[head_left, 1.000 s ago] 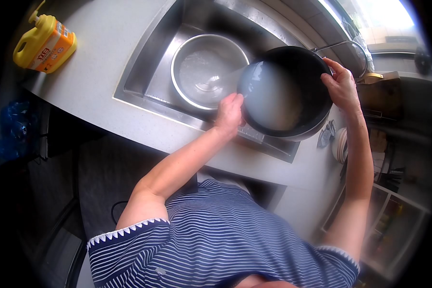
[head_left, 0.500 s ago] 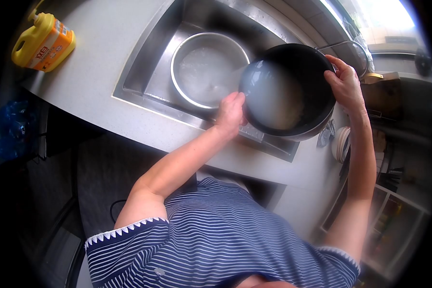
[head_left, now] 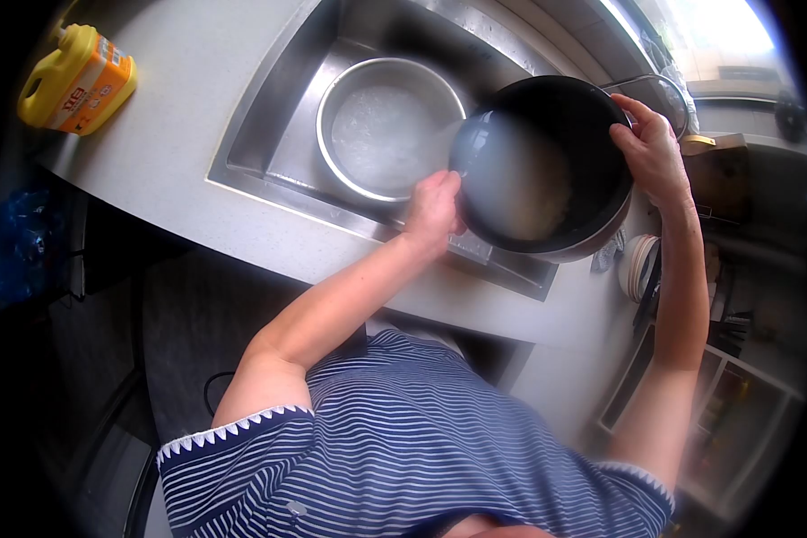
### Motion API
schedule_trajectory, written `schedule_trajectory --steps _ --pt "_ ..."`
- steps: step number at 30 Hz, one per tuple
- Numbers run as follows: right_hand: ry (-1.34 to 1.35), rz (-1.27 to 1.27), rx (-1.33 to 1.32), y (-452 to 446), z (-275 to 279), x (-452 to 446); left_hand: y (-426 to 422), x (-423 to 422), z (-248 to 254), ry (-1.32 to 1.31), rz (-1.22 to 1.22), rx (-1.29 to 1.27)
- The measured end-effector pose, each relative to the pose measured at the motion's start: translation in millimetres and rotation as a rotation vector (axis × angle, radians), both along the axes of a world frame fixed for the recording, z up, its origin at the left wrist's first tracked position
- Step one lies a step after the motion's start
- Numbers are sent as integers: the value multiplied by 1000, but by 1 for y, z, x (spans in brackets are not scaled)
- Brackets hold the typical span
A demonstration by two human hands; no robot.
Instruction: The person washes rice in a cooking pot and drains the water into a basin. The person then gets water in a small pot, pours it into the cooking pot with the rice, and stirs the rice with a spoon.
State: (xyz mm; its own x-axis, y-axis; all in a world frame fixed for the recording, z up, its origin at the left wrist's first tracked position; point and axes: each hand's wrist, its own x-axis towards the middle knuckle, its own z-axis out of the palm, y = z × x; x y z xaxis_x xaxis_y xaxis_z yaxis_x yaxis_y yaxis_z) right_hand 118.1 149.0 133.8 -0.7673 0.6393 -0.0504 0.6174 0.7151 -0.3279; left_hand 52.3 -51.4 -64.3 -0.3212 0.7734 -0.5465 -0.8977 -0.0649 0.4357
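Both my hands grip a dark rice cooker inner pot (head_left: 592, 143), tilted to the left over the sink. Cloudy water (head_left: 502, 170) lies inside it, with pale grains, apparently rice (head_left: 542, 193), settled at the bottom. My left hand (head_left: 434, 211) is closed on the lower left rim, and my right hand (head_left: 650, 148) on the upper right rim. Whitish water runs over the pot's left lip into a round metal basin (head_left: 327, 148), which holds cloudy, rippling water.
The basin stands in a stainless steel sink (head_left: 287, 139) set in a pale countertop (head_left: 175, 134). A yellow detergent bottle (head_left: 81, 81) stands on the left. Stacked bowls (head_left: 637, 267) are on the right, near a wire shelf (head_left: 731, 403). A blue plastic bag (head_left: 27, 242) sits lower left.
The pot and my right hand have shifted slightly to the right, with the pot a little more tilted. Water in the basin looks more stirred up.
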Motion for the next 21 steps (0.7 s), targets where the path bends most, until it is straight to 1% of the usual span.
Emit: schedule_trajectory --steps 10,21 --pt "1 10 -35 2 2 -4 1 0 2 -41 2 -3" --pt "-54 37 10 -5 10 -14 2 1 1 -47 -12 -13"
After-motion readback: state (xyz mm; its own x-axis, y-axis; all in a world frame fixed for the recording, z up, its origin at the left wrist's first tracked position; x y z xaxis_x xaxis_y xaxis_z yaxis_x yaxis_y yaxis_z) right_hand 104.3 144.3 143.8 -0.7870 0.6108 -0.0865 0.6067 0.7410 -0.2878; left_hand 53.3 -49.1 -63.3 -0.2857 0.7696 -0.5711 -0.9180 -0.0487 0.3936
